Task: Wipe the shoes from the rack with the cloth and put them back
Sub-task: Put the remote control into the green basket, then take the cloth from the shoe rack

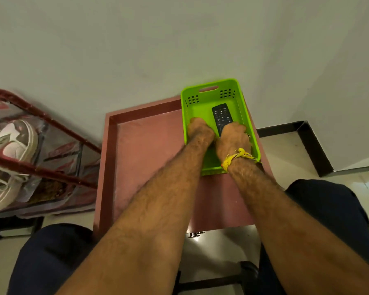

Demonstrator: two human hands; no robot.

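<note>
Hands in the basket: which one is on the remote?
The right hand, with the yellow thread on its wrist, grips the remote. The left hand sits beside it.

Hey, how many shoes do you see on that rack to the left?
2 at least. One white and brown sneaker lies on the upper shelf of the red rack; a pale shoe sits below it. Both are behind clear plastic at the frame's edge, so more may be hidden.

Dim, warm indoor light; soft shadows. Wide-angle bending at edges. Rack (41,145) at left slightly blurred; centre sharp.
</note>
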